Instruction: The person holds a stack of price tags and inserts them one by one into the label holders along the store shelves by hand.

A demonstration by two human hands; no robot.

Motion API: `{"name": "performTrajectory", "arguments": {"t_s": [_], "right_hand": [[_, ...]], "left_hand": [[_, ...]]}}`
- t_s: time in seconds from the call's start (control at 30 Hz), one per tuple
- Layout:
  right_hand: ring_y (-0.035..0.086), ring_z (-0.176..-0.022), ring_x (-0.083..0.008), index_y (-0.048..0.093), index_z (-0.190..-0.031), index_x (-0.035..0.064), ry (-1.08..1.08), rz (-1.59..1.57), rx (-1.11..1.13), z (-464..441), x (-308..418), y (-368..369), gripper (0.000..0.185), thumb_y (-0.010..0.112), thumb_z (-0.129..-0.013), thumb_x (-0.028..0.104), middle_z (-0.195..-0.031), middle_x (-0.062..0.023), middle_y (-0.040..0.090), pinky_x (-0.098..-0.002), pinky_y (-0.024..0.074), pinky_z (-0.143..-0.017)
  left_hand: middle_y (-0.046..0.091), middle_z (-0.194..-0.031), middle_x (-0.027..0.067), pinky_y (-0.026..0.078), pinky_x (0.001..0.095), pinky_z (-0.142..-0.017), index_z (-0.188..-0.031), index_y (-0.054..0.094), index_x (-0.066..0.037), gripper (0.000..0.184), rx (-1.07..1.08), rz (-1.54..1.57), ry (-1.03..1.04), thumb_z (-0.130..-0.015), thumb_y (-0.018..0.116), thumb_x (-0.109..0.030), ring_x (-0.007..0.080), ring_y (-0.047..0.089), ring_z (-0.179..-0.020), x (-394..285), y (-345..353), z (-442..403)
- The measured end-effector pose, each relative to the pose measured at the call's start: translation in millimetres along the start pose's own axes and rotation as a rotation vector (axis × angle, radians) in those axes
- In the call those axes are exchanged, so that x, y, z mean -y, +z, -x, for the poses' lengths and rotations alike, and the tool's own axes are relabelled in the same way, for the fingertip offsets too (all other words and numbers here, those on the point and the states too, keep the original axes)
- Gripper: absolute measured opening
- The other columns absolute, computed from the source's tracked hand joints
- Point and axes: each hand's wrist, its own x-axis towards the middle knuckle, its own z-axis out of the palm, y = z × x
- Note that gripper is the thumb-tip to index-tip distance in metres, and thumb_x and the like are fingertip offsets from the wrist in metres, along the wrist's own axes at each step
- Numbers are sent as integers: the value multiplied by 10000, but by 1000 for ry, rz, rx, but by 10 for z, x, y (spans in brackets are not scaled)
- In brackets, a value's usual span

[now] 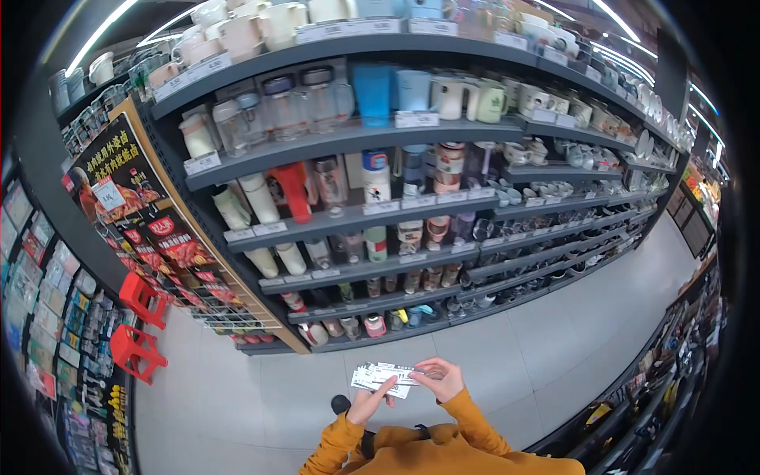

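Observation:
Near the bottom centre of the head view, a fanned stack of white price labels point(383, 381) with black print is held between both hands. My left hand point(369, 402) grips the stack from the left and below, its thumb over the labels. At the right end of the stack, my right hand point(440, 380) pinches a label with thumb and fingers. Both forearms are in mustard sleeves. Parts of the lower labels are hidden under the top ones.
Ahead runs a long grey shelf unit point(332, 146) with cups, jugs and bottles. Red stools point(139, 353) stand at the left, near a wooden-edged rack of red packets point(169, 241). Another shelf point(47, 317) lines the far left. Racks of dark goods point(633, 396) border the aisle at lower right.

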Motion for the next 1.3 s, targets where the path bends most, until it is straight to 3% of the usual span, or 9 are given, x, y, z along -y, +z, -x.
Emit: {"name": "performTrajectory", "arguments": {"t_s": [0.07, 0.23, 0.53, 0.73, 0.83, 0.97, 1.07, 1.13, 1.3], "right_hand": [[656, -778, -118, 672, -1013, 9, -9, 93, 46, 269, 44, -479, 264, 758, -792, 126, -887, -76, 688, -246, 527, -714], [663, -809, -135, 701, -1004, 16, -108, 192, 105, 802, 203, -1269, 230, 741, -807, 126, -921, -79, 703, -255, 531, -745], [661, -829, -138, 670, -1033, -3, -94, 65, 121, 1314, 71, -1708, 248, 719, -830, 131, -912, -75, 696, -263, 532, -759], [653, -779, -121, 617, -960, -40, -17, 31, 118, 1505, -54, -1847, 216, 700, -847, 123, -835, -74, 665, -253, 522, -729], [653, -765, -118, 610, -916, -46, -46, -68, 36, 1543, -39, -1861, 185, 684, -857, 114, -835, -87, 666, -245, 512, -705], [651, -749, -121, 611, -916, -53, -222, -74, 1, 1356, 379, -1959, 158, 644, -883, 97, -826, -93, 669, -245, 508, -688], [639, -703, -122, 608, -926, -62, -351, -107, 58, 1146, 948, -2038, 152, 599, -913, 90, -781, -86, 662, -250, 508, -663], [615, -654, -106, 607, -937, -55, -310, -134, 87, 1065, 1342, -2080, 145, 580, -926, 87, -748, -72, 653, -237, 495, -619], [549, -603, -62, 605, -938, -35, -464, -149, 78, 904, 1792, -2108, 115, 615, -908, 75, -725, -43, 628, -203, 435, -562]], "left_hand": [[622, -783, 40, 448, 241, -519, -1007, 594, -14, 175, -12, 34, -36, -936, 591, -173, 109, 554, -567, 312, 425, 134], [618, -918, 43, 464, 244, -566, -1297, 498, -2, 411, 121, 64, -74, -939, 586, -186, 103, 555, -682, 577, 1227, 501], [632, -885, 60, 454, 246, -525, -1096, 568, -12, 241, 47, 19, -115, -920, 613, -171, 114, 557, -622, 845, 1755, 790], [614, -829, 52, 470, 260, -557, -1060, 588, -2, 213, -45, 82, -92, -937, 588, -176, 122, 555, -604, 781, 2022, 991], [622, -899, 64, 468, 255, -558, -1080, 572, -9, 210, -21, 52, -60, -935, 584, -161, 115, 550, -607, 722, 2040, 1027], [613, -1061, 82, 464, 246, -567, -1142, 538, -32, 238, 17, 54, -62, -933, 573, -140, 105, 546, -636, 613, 2033, 1120], [612, -1072, 80, 465, 248, -582, -1149, 527, -32, 257, 33, 52, -78, -926, 585, -146, 105, 546, -656, 601, 2020, 1203], [600, -1105, 85, 467, 252, -604, -1183, 509, -33, 286, 49, 87, -102, -921, 578, -127, 112, 553, -687, 640, 1994, 1272], [547, -1229, 117, 474, 278, -676, -1319, 407, -23, 420, 99, 235, -91, -914, 509, -71, 153, 575, -777, 699, 1995, 1414]]}}
